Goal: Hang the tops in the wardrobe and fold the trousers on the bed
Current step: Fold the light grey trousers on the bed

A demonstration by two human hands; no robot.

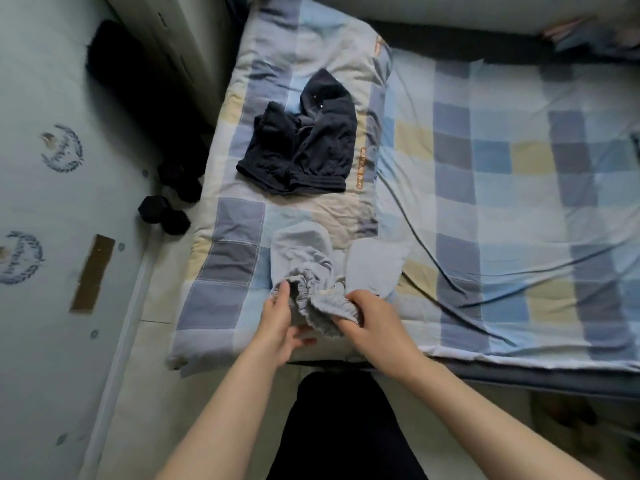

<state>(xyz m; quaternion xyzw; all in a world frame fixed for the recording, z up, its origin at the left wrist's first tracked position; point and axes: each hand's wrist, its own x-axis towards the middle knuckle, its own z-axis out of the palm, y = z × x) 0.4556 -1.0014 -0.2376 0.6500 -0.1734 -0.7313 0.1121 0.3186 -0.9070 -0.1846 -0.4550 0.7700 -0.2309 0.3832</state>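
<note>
Two dark dumbbells (165, 213) lie on the floor just left of the bed (502, 174), beside a folded checked quilt (239, 233). On that quilt, farther from the person, a crumpled dark garment (304, 147) sits apart from the hands. Nearer the edge lie light grey trousers (311, 268), bunched, with the gathered elastic waistband lifted toward the person. Left hand (277, 320) grips the waistband's left side; right hand (374, 323) has its fingers curled round the right side.
</note>
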